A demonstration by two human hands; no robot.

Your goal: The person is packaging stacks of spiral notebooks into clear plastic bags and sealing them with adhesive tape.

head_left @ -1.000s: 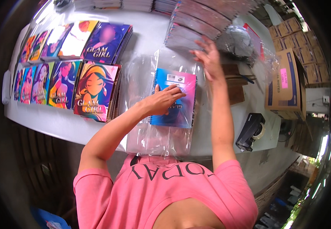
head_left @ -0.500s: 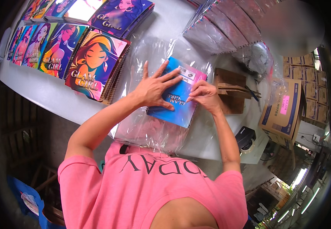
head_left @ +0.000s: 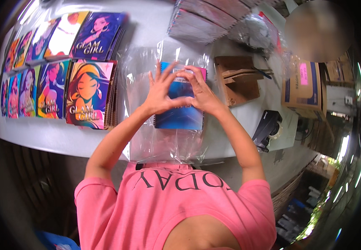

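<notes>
A blue spiral notebook [head_left: 179, 121] with a pink upper corner lies back side up on clear plastic wrap [head_left: 138, 100], close in front of me. My left hand [head_left: 160, 92] rests over its left part with fingers spread. From the other side my right hand [head_left: 203, 93] arches across its right part, fingers bent but apart from the thumb. The two thumbs meet near the notebook's middle. Between the hands a white label [head_left: 181, 78] shows near the top edge, partly covered by fingers. Neither hand grips anything.
Stacks of colourful spiral notebooks [head_left: 89, 93] stand at the left. Plastic-wrapped notebooks [head_left: 205, 21] lie at the back. A brown cardboard piece [head_left: 236, 81], a black tape dispenser [head_left: 267, 129] and a carton [head_left: 303, 85] are on the right. The table's front edge [head_left: 64, 148] is near my body.
My right hand has moved left from the notebook's right edge onto its upper part, its pinch opened. The notebook now appears straighter, and the whole view has turned.
</notes>
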